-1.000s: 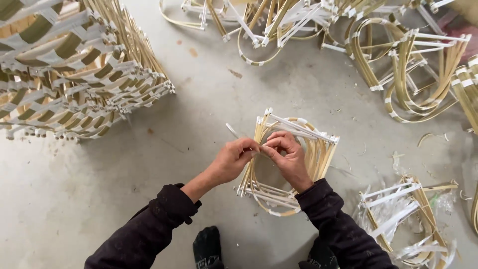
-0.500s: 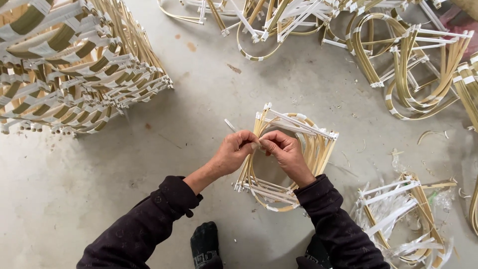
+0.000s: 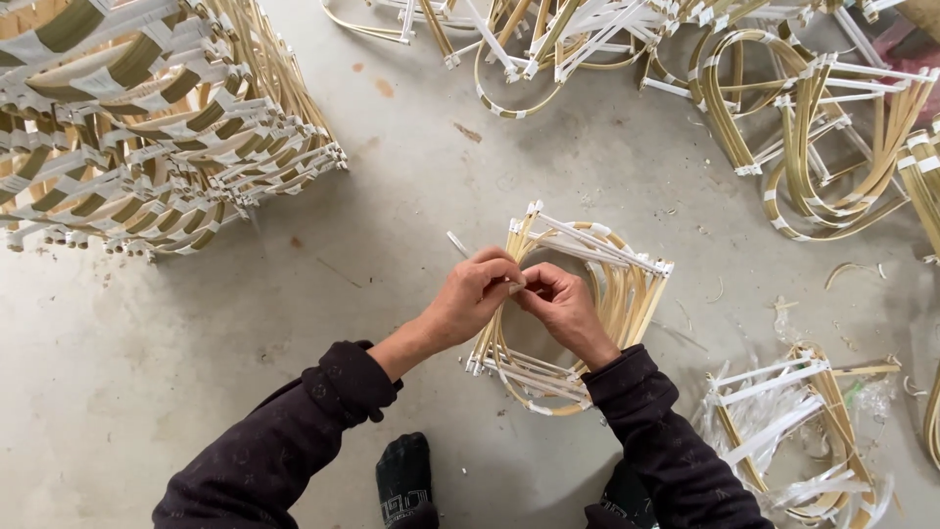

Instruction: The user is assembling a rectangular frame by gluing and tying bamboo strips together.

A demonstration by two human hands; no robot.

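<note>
Here the frame [image 3: 578,313], a bundle of bent bamboo strips bound with white ties, lies on the concrete floor [image 3: 411,196]. Both hands meet over its near left part: the left hand [image 3: 475,294] and the right hand [image 3: 560,309] are pinched together, fingertips touching, on a thin white tie [image 3: 458,243] that sticks out up-left of the frame. A tall stack [image 3: 147,127] of finished frames stands well left of the frame; loose ones [image 3: 803,421] lie to its right.

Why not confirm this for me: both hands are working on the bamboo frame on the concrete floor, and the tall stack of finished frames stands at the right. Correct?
Not quite. In the head view the left hand and right hand do work on the bamboo frame, but the stack of finished frames stands at the left.
</note>
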